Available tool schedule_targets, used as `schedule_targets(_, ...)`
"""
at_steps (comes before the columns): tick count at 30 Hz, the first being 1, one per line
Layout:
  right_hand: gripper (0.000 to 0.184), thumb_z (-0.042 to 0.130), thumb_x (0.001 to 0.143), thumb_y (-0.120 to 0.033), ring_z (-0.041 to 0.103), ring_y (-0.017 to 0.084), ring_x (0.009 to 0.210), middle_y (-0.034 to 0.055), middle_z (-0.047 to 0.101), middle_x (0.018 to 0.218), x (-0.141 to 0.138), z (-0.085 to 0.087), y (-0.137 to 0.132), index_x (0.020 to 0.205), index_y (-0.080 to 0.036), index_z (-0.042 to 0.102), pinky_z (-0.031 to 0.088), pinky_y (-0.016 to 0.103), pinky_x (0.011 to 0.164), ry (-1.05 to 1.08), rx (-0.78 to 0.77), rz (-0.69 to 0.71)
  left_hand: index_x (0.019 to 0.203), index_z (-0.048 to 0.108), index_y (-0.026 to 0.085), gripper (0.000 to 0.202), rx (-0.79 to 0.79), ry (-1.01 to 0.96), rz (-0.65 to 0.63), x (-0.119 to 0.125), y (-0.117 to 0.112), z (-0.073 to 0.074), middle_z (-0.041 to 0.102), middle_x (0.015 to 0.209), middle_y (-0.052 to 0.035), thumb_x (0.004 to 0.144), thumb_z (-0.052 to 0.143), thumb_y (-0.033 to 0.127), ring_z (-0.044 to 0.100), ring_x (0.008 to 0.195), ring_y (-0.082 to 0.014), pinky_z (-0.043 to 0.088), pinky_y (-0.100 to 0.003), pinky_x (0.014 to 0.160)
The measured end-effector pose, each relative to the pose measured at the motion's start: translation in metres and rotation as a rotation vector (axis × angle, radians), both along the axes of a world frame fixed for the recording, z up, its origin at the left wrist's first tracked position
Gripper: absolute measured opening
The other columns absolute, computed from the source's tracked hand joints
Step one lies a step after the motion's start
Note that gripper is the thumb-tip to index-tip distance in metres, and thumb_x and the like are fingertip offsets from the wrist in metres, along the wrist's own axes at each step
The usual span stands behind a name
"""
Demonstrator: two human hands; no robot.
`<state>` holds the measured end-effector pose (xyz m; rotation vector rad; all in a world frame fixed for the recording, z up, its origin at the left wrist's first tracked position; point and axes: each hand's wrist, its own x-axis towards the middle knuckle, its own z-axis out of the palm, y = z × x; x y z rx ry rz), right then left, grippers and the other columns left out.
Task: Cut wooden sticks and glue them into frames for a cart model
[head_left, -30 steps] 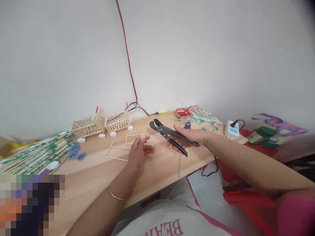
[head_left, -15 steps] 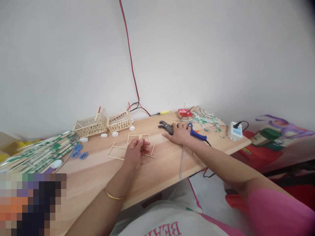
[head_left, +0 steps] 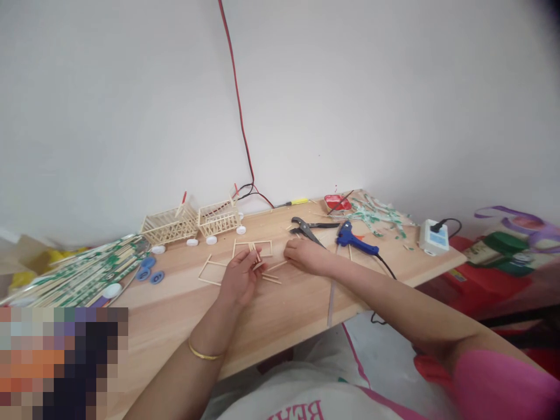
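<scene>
My left hand (head_left: 240,275) rests on the wooden table (head_left: 280,309) with its fingers curled around thin wooden sticks (head_left: 256,255). Just to the right, my right hand (head_left: 301,256) lies knuckles up, its fingertips pinching the end of a loose stick (head_left: 275,267). Flat stick frames (head_left: 209,272) lie under and beside both hands. Black pliers (head_left: 308,226) lie on the table just behind my right hand, apart from it. A blue glue gun (head_left: 353,238) lies to their right.
Two small stick carts (head_left: 170,223) with white wheels stand at the back. Bundles of sticks in green wrappers (head_left: 74,274) and blue caps (head_left: 149,272) lie left. A red dish (head_left: 336,202), a white power adapter (head_left: 434,236) and a red and black cable (head_left: 245,140) are at the back right.
My right hand set the black pliers down on the table behind it, then moved left to the sticks beside my left hand. The left hand stayed on the sticks.
</scene>
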<state>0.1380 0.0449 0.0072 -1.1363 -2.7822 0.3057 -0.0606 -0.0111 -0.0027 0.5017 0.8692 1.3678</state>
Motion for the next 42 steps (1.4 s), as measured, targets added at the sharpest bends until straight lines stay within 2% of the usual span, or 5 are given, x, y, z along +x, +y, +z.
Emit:
schedule_targets(6, 0.025, 0.029, 0.092, -0.032, 0.051, 0.012, 0.067, 0.0025, 0.056, 0.077, 0.007, 0.014, -0.025, 0.090, -0.016, 0.048, 0.037, 0.022, 0.060, 0.260, -0.094, -0.229, 0.084, 0.066, 0.012, 0.015, -0.094, -0.058, -0.081, 0.004, -0.003, 0.004, 0.055, 0.060, 0.0017, 0.070, 0.069, 0.017, 0.054, 0.057, -0.0067, 0.049, -0.020, 0.057)
schedule_targets(12, 0.016, 0.051, 0.081, -0.035, 0.050, 0.011, 0.065, -0.0028, 0.053, 0.071, -0.033, 0.006, -0.042, 0.082, -0.019, 0.050, 0.041, 0.022, 0.062, 0.852, -0.475, -0.263, 0.083, 0.066, 0.011, 0.017, -0.072, -0.046, -0.143, 0.012, -0.010, 0.000, 0.061, 0.068, -0.0006, 0.068, 0.072, 0.018, 0.055, 0.059, -0.0070, 0.049, -0.020, 0.057)
schedule_targets(24, 0.018, 0.055, 0.080, -0.028, 0.058, 0.013, 0.077, 0.0015, 0.063, 0.086, -0.043, 0.005, -0.049, 0.096, -0.019, 0.057, 0.046, 0.026, 0.072, 0.857, -0.521, -0.128, 0.073, 0.065, 0.010, 0.014, -0.031, -0.038, -0.151, 0.007, -0.007, -0.001, 0.062, 0.066, -0.0016, 0.066, 0.073, 0.019, 0.056, 0.061, -0.0088, 0.046, -0.021, 0.059)
schedule_targets(35, 0.010, 0.060, 0.078, -0.019, 0.056, 0.013, 0.074, 0.0009, 0.060, 0.082, -0.039, 0.001, -0.048, 0.088, -0.019, 0.059, 0.043, 0.026, 0.070, 0.680, -0.179, -0.099, 0.073, 0.066, 0.010, 0.016, -0.057, -0.050, -0.200, 0.010, -0.011, 0.003, 0.065, 0.070, -0.0025, 0.064, 0.074, 0.021, 0.057, 0.062, -0.0091, 0.045, -0.021, 0.059)
schedule_targets(42, 0.008, 0.058, 0.080, -0.019, 0.055, 0.012, 0.072, 0.0005, 0.059, 0.080, -0.038, -0.002, -0.049, 0.088, -0.019, 0.058, 0.043, 0.025, 0.067, 0.677, -0.178, -0.116, 0.076, 0.066, 0.009, 0.021, -0.060, -0.039, -0.225, 0.011, -0.013, -0.001, 0.066, 0.075, -0.0056, 0.065, 0.074, 0.025, 0.059, 0.068, -0.0115, 0.048, -0.023, 0.064)
